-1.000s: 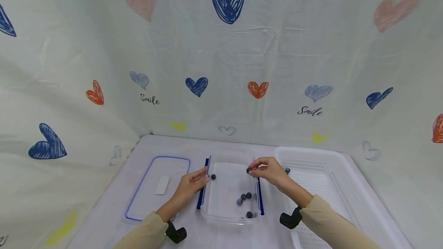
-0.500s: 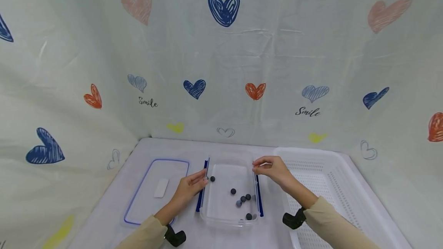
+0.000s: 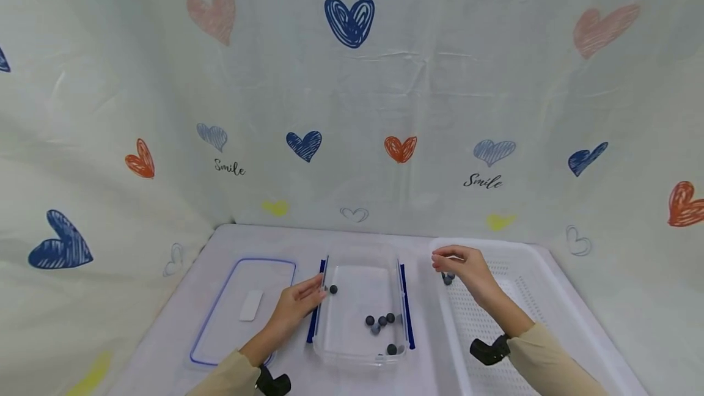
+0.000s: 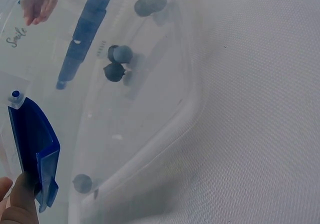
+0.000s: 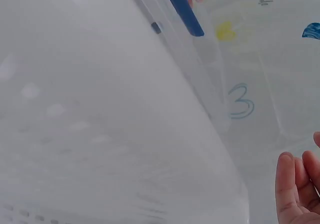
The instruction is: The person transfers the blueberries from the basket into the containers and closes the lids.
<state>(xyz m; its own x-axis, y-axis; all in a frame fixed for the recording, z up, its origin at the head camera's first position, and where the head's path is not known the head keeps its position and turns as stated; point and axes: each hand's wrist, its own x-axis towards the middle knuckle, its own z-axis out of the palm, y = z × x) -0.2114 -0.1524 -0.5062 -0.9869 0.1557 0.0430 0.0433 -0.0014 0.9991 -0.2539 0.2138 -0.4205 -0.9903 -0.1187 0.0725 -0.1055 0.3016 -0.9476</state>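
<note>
A clear plastic storage box [image 3: 352,280] with blue side latches stands mid-table in the head view. Several blueberries [image 3: 390,318] lie in it, mostly toward its near right part, with one blueberry [image 3: 333,289] by the left wall. My left hand [image 3: 294,307] holds the box's left side; in the left wrist view a finger [image 4: 24,199] is against the blue latch [image 4: 35,134]. Over the far left corner of the white basket [image 3: 495,335], my right hand [image 3: 464,267] hovers with thumb and fingers loosely bent, nothing visible between them. Blueberries [image 3: 448,280] sit just below it.
The box's clear lid with a blue seal [image 3: 267,259] lies flat on the table at left, a white rectangular piece [image 3: 251,305] on it. The perforated basket fills the right side. A curtain printed with hearts [image 3: 349,109] hangs behind the table.
My right hand first held a blueberry over the box, then let it drop inside, where it rolled nearer the others. The hand then moved right to the basket. My left hand stayed on the box.
</note>
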